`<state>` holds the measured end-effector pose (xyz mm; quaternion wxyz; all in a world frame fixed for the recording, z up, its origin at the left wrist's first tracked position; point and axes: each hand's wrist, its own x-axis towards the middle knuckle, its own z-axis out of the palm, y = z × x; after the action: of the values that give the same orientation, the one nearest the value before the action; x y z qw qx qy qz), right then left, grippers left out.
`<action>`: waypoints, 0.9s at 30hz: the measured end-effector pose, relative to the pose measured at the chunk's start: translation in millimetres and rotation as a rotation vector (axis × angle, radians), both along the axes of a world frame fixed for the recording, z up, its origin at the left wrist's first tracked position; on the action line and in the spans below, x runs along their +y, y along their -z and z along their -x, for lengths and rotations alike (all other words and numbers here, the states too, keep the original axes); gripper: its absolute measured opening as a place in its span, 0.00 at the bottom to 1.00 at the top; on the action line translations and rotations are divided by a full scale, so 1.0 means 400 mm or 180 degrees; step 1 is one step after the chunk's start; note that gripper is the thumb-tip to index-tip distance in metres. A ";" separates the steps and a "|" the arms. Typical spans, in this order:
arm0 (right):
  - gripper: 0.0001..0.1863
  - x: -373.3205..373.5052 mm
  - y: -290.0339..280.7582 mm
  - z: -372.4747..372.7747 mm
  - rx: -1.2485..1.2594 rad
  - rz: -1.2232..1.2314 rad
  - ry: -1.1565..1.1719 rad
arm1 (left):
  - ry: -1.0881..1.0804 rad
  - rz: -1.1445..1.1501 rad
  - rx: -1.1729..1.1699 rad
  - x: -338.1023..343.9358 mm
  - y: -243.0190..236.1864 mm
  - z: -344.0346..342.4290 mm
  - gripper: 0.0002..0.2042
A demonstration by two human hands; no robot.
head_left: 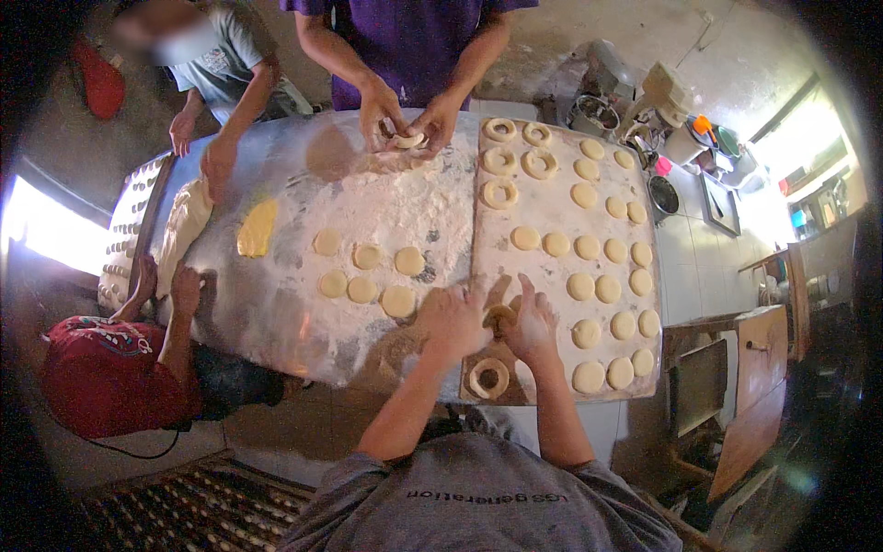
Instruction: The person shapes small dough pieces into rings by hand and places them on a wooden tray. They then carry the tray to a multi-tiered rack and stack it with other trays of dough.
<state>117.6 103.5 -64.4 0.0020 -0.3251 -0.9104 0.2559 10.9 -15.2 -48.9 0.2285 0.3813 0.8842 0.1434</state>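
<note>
hands (533, 324) flank dough ring (499, 317) near board edge (477, 207).

We log smooth, shiny metal on the tabletop (248, 304) at 9 o'clock, dulled by powdery flour (418, 207) toward 12. At 3, we see a matt, flour-dusted board (554, 210) with smooth, matt dough rounds (607, 288). Cloth: grey shirt (497, 469) at 6, purple shirt (405, 37) at 12, both matt. Wood-look cabinet (756, 386), 4 o'clock; smooth floor tiles (681, 258), 3.
</note>
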 end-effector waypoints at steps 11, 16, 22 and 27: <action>0.19 -0.088 0.116 0.386 0.0800 -0.0015 -0.0907 | -0.0976 -0.0775 -0.0855 -0.189 -0.006 0.130 0.35; 0.17 -0.179 -0.052 0.478 0.0096 0.1090 -0.1300 | -0.1332 -0.1187 -0.0544 -0.310 0.055 0.259 0.22; 0.14 -0.214 -0.050 0.388 0.1336 0.1955 -0.0553 | -0.1193 -0.2281 -0.1675 -0.334 -0.048 0.303 0.13; 0.20 -0.301 -0.044 0.455 0.2088 0.0355 0.0108 | -0.0669 -0.2427 -0.0576 -0.312 -0.030 0.345 0.15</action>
<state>-64.6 -16.9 -46.8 0.2815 -0.2402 -0.8403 0.3963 -126.9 -140.2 -36.9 0.1317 0.3322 0.7781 0.5167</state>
